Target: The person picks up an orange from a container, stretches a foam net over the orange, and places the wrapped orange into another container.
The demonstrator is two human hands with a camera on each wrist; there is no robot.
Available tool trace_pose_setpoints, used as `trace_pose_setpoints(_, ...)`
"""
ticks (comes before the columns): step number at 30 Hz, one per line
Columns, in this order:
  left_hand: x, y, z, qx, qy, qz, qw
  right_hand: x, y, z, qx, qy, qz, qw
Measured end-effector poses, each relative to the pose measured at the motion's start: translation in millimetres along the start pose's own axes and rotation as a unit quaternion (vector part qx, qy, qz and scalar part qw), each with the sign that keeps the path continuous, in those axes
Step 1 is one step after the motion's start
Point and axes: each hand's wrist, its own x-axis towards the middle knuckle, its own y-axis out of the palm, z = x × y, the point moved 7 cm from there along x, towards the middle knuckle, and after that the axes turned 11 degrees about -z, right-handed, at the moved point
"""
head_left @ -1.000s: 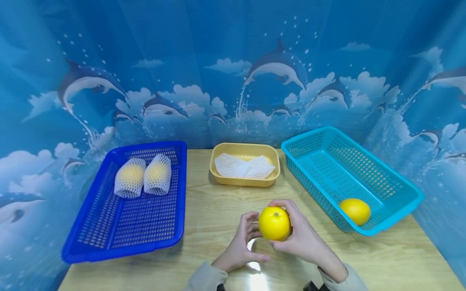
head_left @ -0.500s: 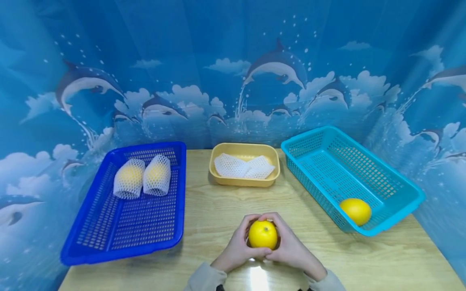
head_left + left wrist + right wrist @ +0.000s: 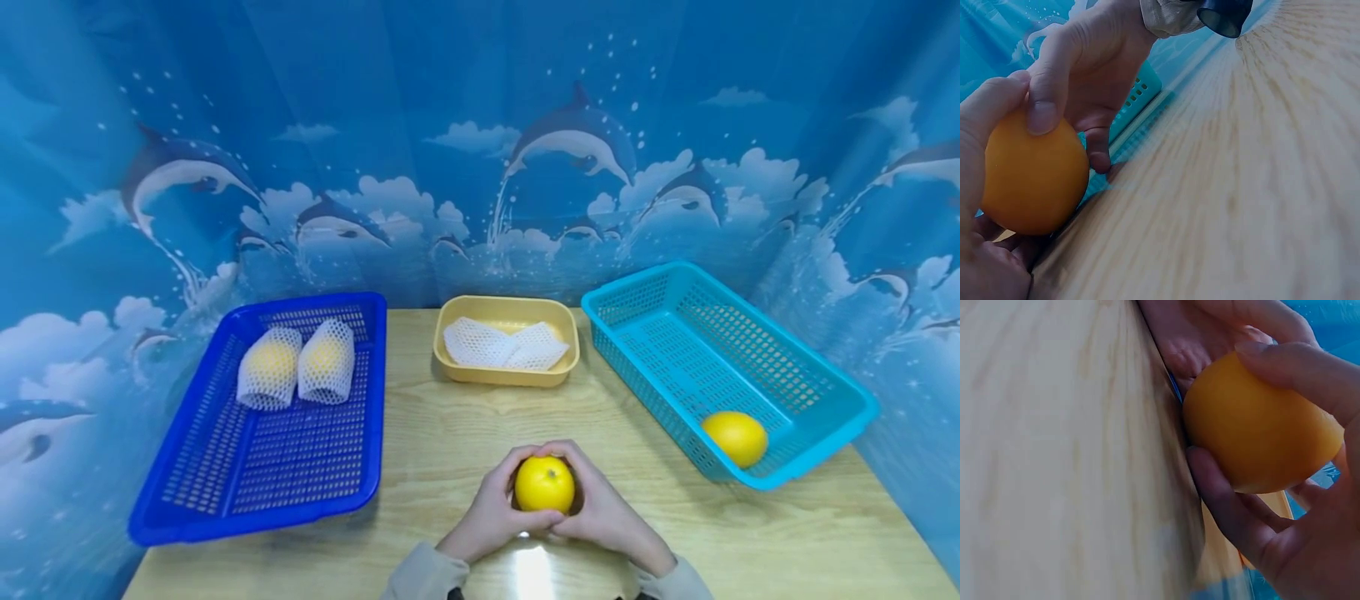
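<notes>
A round yellow orange (image 3: pixel 544 485) sits low at the front middle of the table, cupped from both sides. My left hand (image 3: pixel 492 510) curls round its left side and my right hand (image 3: pixel 604 515) round its right, the thumbs meeting at the near side. Up close in the left wrist view, the orange (image 3: pixel 1036 178) has smooth skin, with a thumb on top. In the right wrist view, the right fingers and thumb wrap the orange (image 3: pixel 1254 428) just by the tabletop. Whether it touches the table is hard to tell.
A dark blue basket (image 3: pixel 300 492) at left holds two yellow fruits in white foam nets (image 3: pixel 268 371). Centre back, a small yellow tray (image 3: pixel 506 377) contains white foam nets (image 3: pixel 480 342). The turquoise basket (image 3: pixel 675 333) at right has another orange (image 3: pixel 737 439) inside. A dolphin-print curtain (image 3: pixel 480 167) hangs behind.
One second ago the right hand alone held the orange, with the left beside it. Both came together round it, slightly lower and to the left. Little differs over the last half second.
</notes>
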Motion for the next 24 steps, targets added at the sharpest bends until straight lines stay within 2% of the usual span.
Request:
trace_pose_setpoints(2,0.0,0.3,-0.6,0.003,0.003,0.001,1.0,0,-0.8,1,0.004,-0.007,0.003,1.0)
trace_pose_setpoints(8,-0.7,-0.1,-1.8,0.023,0.005,0.002,0.9997,0,-4.3,3,0.028,0.01,0.043,0.999)
trace_pose_setpoints(12,-0.9,0.3,-2.8,0.026,0.002,0.006,0.9996,3,-9.6,5,0.016,0.004,0.073,0.997)
trace_pose_setpoints(17,-0.5,1.2,-3.4,0.026,0.001,0.011,0.9996,15,-19.7,10,-0.042,-0.01,0.087,0.995)
trace_pose_setpoints(24,-0.4,-0.1,-2.2,0.034,0.008,0.006,0.9994,39,-32.6,25,-0.132,-0.033,0.077,0.988)
